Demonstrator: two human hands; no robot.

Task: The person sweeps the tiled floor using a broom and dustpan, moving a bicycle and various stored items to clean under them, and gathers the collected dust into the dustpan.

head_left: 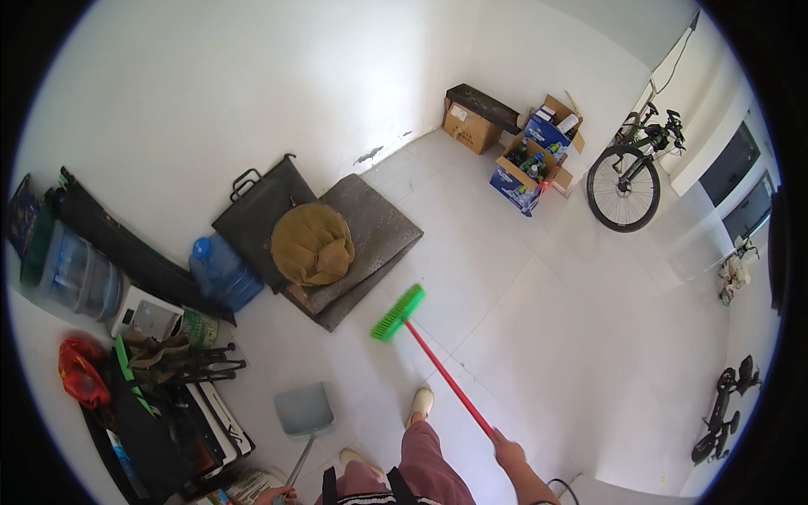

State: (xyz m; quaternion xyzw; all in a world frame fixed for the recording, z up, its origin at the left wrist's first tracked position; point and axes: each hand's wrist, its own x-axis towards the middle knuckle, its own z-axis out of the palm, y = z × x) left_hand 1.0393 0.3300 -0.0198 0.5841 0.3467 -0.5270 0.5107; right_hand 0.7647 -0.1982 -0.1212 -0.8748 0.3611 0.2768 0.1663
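My right hand (pixel 507 451) is closed around the red handle of a broom (pixel 444 370). The broom's green bristled head (pixel 398 312) is low over the pale tiled floor, just short of a dark mat. At the lower left, my left hand (pixel 276 495) grips the metal handle of a grey dustpan (pixel 304 409), partly cut off by the lower edge. The dustpan's pan lies left of my feet, apart from the broom head. Whether the pan holds any dirt cannot be made out.
A brown cloth bundle (pixel 313 245) sits on the dark mat (pixel 383 220). Beside it stands a blue water jug (pixel 225 271). Cartons with bottles (pixel 520 181) stand by the far wall, near a bicycle (pixel 624 188). Piled goods (pixel 160 421) line the left; a folded scooter (pixel 720 417) is at right.
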